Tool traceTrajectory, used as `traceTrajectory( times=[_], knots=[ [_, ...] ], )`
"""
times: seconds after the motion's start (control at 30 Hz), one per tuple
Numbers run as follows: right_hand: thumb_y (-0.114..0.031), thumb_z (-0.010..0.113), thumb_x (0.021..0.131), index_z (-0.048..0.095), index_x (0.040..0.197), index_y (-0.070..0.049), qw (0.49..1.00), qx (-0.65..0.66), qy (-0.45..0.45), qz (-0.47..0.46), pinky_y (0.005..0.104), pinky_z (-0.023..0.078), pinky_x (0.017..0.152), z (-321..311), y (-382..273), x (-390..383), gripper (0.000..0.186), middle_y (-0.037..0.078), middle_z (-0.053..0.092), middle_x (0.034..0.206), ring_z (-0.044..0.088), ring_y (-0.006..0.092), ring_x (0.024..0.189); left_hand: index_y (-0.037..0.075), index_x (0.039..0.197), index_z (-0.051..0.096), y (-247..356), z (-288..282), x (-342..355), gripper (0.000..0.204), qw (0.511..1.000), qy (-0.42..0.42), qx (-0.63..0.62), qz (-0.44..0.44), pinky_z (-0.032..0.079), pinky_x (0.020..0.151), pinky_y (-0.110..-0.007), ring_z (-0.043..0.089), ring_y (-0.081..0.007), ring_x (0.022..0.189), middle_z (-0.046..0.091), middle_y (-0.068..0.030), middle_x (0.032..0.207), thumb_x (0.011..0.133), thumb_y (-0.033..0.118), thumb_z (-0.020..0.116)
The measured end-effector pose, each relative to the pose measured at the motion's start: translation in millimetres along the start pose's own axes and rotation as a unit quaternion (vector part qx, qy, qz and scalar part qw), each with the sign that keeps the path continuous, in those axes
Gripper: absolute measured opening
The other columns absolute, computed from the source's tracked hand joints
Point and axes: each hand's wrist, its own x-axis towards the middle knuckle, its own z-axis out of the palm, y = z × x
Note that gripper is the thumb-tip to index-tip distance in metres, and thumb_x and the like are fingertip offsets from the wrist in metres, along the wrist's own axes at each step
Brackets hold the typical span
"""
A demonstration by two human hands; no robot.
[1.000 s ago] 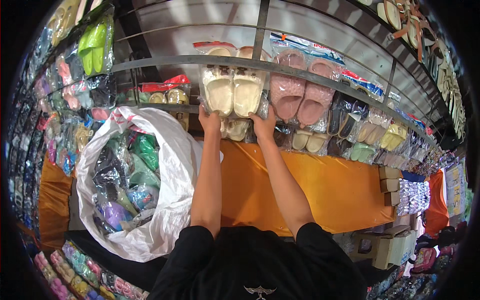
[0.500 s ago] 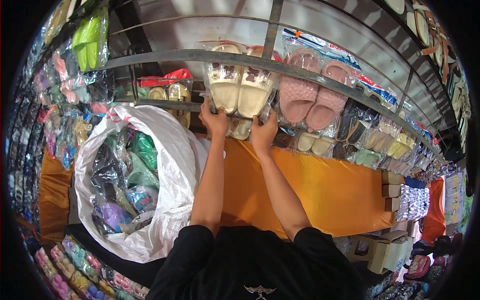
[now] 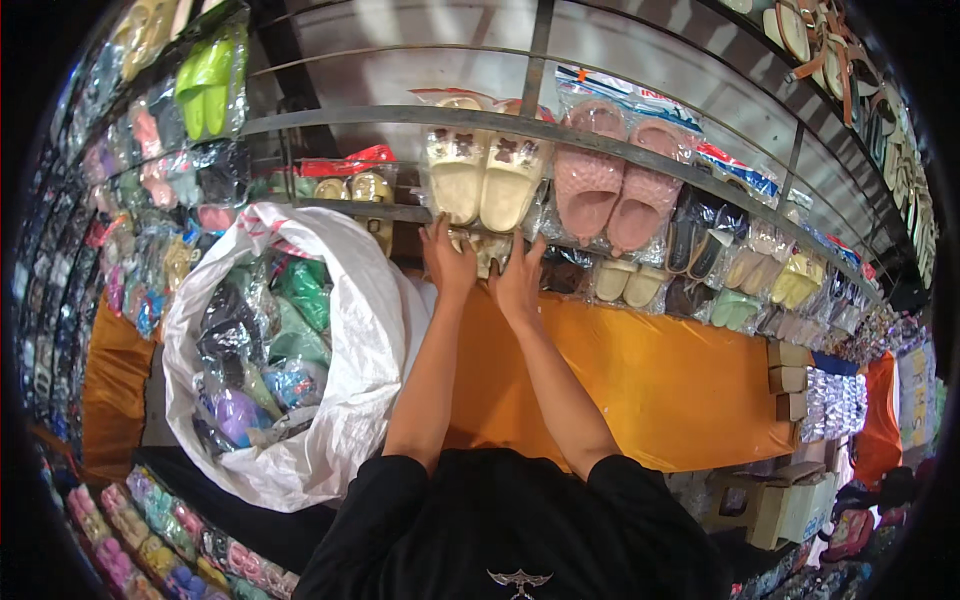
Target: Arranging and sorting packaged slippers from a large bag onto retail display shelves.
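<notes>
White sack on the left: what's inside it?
Plastic-wrapped goods, including a purple item, a bright green item and a dark item. Whatever lies beneath them is covered.

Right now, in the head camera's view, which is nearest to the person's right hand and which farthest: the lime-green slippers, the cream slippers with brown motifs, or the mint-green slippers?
From the right hand:
1. Cream slippers with brown motifs: just above the fingertips.
2. Mint-green slippers: off to the right.
3. Lime-green slippers: far upper left.

Both hands (image 3: 453,265) (image 3: 516,287) close together, fingers (image 3: 518,246) parted, arms (image 3: 424,382) outstretched
</notes>
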Motion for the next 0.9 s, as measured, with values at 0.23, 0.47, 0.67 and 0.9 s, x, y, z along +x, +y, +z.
traceTrajectory(
  times=[0.23,0.47,0.67,0.9],
  knots=[
    [0.0,0.067,0.077,0.035,0.141,-0.002,0.997,0.052,-0.065,0.009,0.0478,0.042,0.1,-6,36,-110,0.071,0.029,0.026,0.143,0.039,0.0488,0.127,-0.004,0.135,0.044,-2,-43,-127,0.053,0.981,-0.15,-0.067,-0.1,0.03,0.113,-0.043,0.038,-0.0421,0.133,0.044,-0.0244,0.14,0.083,0.0,0.054],
    [-0.017,0.07,0.079,0.041,0.137,-0.003,0.959,-0.004,-0.267,0.095,0.0459,0.047,0.093,-8,119,-261,0.066,0.025,0.047,0.13,0.053,0.0423,0.112,-0.002,0.132,0.05,-28,-132,-298,0.047,0.871,-0.386,-0.198,-0.232,0.047,0.097,-0.04,0.062,-0.0348,0.111,0.061,-0.0214,0.124,0.087,0.01,0.058],
    [-0.026,0.072,0.079,0.048,0.133,-0.004,0.891,0.006,-0.438,0.116,0.0439,0.048,0.092,-10,153,-355,0.063,0.021,0.06,0.117,0.058,0.0369,0.11,0.003,0.118,0.064,-58,-217,-412,0.038,0.848,-0.364,-0.003,-0.386,0.05,0.092,-0.04,0.065,-0.0324,0.106,0.067,-0.0183,0.115,0.085,0.022,0.064],
    [-0.027,0.072,0.08,0.047,0.134,-0.003,0.865,-0.074,-0.496,0.016,0.044,0.043,0.1,-8,111,-408,0.064,0.022,0.058,0.124,0.053,0.0392,0.118,0.002,0.12,0.062,-63,-302,-466,0.042,0.806,-0.366,0.003,-0.465,0.049,0.093,-0.04,0.064,-0.0346,0.107,0.066,-0.0198,0.115,0.085,0.026,0.066]
  ],
)
